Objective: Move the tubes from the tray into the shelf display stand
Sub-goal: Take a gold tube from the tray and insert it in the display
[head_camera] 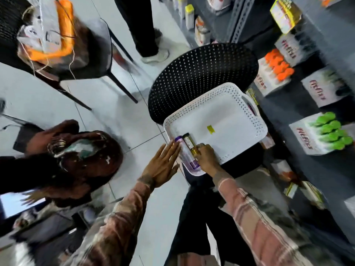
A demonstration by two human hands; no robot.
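A white perforated tray (236,104) rests on a black chair seat. Two tubes lie side by side in its near left corner: a white tube with purple ends (185,151) and a dark tube with a gold cap (189,144). My right hand (206,159) is inside the tray, with its fingers closed on the gold cap end of the dark tube. My left hand (163,165) lies flat with fingers spread, just outside the tray's left rim, fingertips touching the rim near the purple tube. The grey shelf (299,104) stands to the right.
The black perforated chair (201,73) holds the tray. The shelf carries display boxes with orange caps (278,68) and green caps (330,131). A seated person (86,156) is close on my left. Another black chair (92,54) and a standing person's legs (142,31) are behind.
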